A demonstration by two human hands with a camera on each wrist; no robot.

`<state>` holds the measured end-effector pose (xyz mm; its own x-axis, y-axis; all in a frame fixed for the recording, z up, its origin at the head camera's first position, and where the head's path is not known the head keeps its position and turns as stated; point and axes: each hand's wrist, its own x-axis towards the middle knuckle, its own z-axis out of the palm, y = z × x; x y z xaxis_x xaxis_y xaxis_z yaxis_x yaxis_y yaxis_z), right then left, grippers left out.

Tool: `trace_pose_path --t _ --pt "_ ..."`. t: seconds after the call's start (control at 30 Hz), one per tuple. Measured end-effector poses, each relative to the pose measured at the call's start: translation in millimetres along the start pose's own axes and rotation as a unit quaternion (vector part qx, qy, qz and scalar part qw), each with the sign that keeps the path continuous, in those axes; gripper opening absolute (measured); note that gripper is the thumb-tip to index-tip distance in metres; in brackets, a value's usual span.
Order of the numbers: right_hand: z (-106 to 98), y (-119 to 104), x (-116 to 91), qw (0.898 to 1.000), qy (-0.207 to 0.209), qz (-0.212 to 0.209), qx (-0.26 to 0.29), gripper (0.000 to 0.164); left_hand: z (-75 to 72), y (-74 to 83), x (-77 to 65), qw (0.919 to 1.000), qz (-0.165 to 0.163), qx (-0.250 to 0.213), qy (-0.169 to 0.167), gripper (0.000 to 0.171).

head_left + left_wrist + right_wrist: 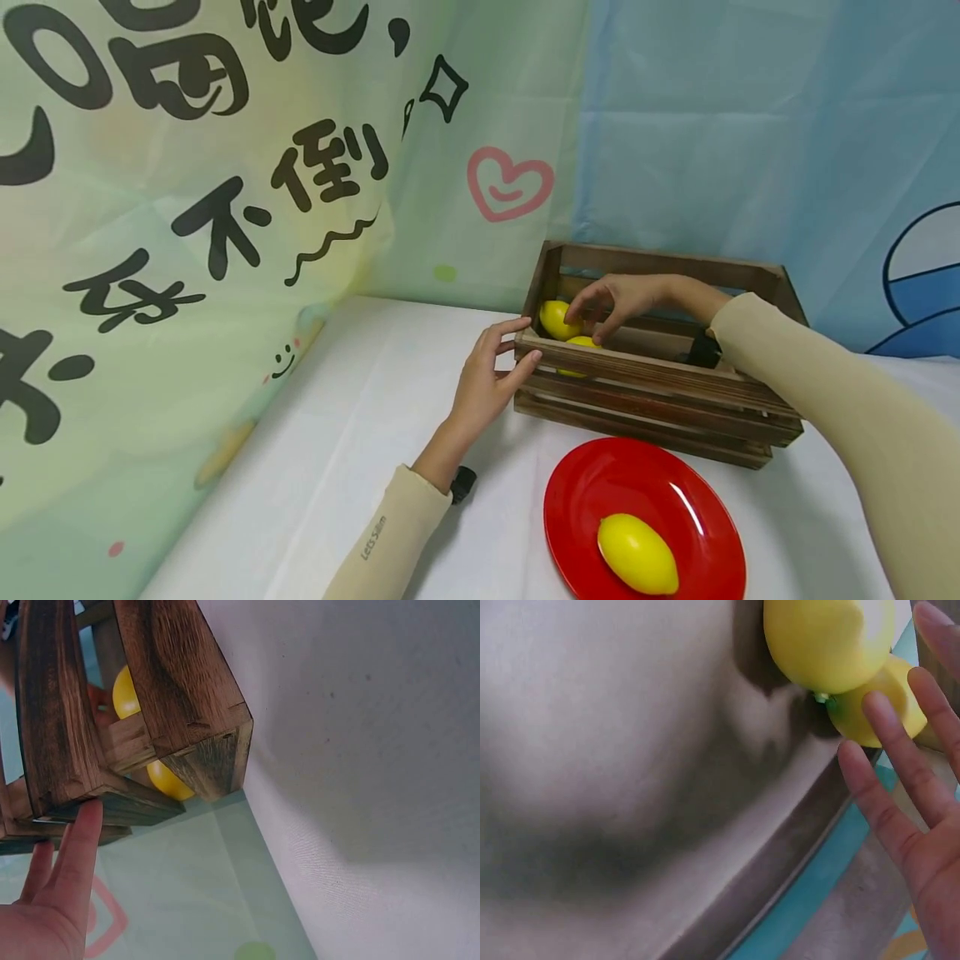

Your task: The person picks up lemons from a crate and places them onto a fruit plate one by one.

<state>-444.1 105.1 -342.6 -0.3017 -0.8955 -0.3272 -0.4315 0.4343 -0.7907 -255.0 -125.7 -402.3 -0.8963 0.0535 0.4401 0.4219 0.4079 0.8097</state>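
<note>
In the head view, two yellow lemons lie in the left end of a brown slatted wooden crate (652, 367), one lemon (555, 318) behind the other lemon (581, 342). My right hand (630, 298) reaches down into the crate over them, fingers spread. The right wrist view shows a lemon (829, 641) with a green stem tip overlapping another lemon (885, 705), fingertips right beside them. At the crate's left front corner, my left hand (483, 375) touches the wood with fairly straight fingers (79, 855), its thumb near the front slat.
In front of the crate, a red plate (577, 500) holds one lemon (637, 554) on the white tablecloth (352, 417). A dark object (703, 348) shows by the right wrist, inside the crate's outline. Printed cloth backdrops (480, 100) rise behind and to the left.
</note>
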Motion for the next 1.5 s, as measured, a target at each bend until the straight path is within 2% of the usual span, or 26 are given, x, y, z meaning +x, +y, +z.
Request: trace_pose_path --t 0.23,0.47,0.77,0.9,1.0,1.13,1.37,1.5 --pt "3 7 1 1.000 -0.023 0.014 0.012 0.053 2.2 -0.3 -2.1 1.0000 -0.006 -0.005 -0.002 0.045" --pt "5 9 8 0.998 -0.053 0.005 0.015 0.049 -0.2 -0.9 -0.8 1.0000 -0.003 -0.002 -0.002 0.045" --pt "9 8 9 0.993 -0.095 0.062 0.020 0.056 -1.3 -1.1 0.5 1.0000 0.003 -0.004 -0.001 0.045" --pt "15 11 10 0.988 -0.131 0.076 0.039 0.049 -0.9 -0.8 1.3 1.0000 0.005 -0.003 0.000 0.045" --pt "20 12 11 0.984 -0.156 0.081 0.032 0.045 -0.4 -0.2 0.9 1.0000 0.007 -0.005 -0.004 0.045" --pt "26 10 12 0.983 -0.161 0.089 -0.007 0.046 -0.2 0.1 -0.1 0.9999 0.006 -0.003 -0.008 0.045" --pt "25 7 13 0.982 -0.157 0.102 -0.016 0.044 -1.3 0.6 0.8 1.0000 0.008 -0.003 -0.002 0.045" --pt "24 7 13 0.982 -0.164 0.092 -0.017 0.043 -1.0 -0.5 1.2 1.0000 0.004 -0.001 -0.003 0.045"
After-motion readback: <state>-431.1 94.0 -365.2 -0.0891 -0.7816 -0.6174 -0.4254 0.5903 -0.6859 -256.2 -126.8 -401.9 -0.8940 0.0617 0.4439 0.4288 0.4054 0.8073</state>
